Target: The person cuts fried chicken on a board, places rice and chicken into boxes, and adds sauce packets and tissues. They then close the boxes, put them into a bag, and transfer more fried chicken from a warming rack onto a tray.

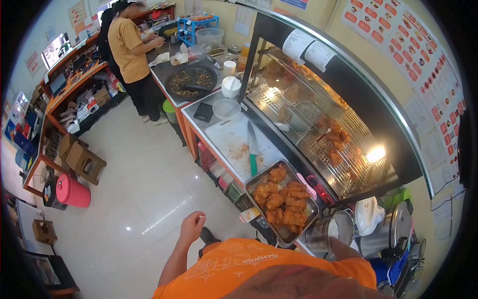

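Observation:
My left hand (192,227) hangs over the floor in front of me, its fingers loosely curled with nothing visible in them. My right hand (336,243) is at the steel pot (316,233), beside something white in it; its fingers are hidden. Left of the pot, a metal tray (312,215) holds several pieces of fried chicken (294,193). Just beyond the tray, a knife (252,144) with a green handle lies on a white cutting board (224,137) with crumbs on it.
A glass warming cabinet (328,114) with fried chicken on racks stands behind the board. A black pan (190,82), a plastic bowl (226,109) and a black scale (203,112) sit farther along. A co-worker (130,47) stands there. A pink bin (73,190) is on the floor.

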Demonstrator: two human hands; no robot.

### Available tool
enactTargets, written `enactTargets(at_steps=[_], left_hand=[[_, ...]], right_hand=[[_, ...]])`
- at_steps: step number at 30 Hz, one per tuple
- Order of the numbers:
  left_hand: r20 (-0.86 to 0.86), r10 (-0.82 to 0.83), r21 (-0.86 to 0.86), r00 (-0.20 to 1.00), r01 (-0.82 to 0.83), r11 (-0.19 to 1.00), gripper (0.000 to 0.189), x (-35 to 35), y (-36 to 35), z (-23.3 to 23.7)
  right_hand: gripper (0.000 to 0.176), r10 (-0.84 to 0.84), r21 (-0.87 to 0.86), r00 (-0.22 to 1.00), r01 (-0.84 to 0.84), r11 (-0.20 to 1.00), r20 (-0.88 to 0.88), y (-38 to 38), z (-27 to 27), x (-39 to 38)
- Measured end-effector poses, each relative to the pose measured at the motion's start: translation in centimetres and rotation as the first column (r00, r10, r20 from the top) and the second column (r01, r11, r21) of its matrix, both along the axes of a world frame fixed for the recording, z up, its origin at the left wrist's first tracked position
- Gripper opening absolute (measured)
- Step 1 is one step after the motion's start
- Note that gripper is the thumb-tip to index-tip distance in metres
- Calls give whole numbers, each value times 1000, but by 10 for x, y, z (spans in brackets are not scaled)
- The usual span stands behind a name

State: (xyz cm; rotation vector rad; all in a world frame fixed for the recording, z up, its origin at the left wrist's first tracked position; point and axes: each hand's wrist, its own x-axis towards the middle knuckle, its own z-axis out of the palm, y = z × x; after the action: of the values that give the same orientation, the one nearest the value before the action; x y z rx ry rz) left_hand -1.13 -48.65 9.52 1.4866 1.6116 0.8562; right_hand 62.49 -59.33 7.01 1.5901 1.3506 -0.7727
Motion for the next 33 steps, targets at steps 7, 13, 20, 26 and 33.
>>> enactTargets(at_steps=[7,13,20,26,33], left_hand=[[-1,-47,-28,999,47,999,18,19,1,-4],[-23,-68,24,997,69,997,19,22,15,-4],[-48,-56,-4,997,56,998,19,22,20,7],[16,-58,-93,998,59,994,21,25,8,-6],[28,-84,-75,996,86,993,20,27,14,-8]], right_hand=[[44,8,-28,1000,-8,1000,-9,0,1,2],[45,2,-60,1000,-2,998,3,-1,23,19],[47,-2,-48,1000,2,999,-11,2,-3,14],[48,13,-46,1000,-13,999,-14,4,-12,11],[50,60,-71,998,-58,996,25,0,4,24]])
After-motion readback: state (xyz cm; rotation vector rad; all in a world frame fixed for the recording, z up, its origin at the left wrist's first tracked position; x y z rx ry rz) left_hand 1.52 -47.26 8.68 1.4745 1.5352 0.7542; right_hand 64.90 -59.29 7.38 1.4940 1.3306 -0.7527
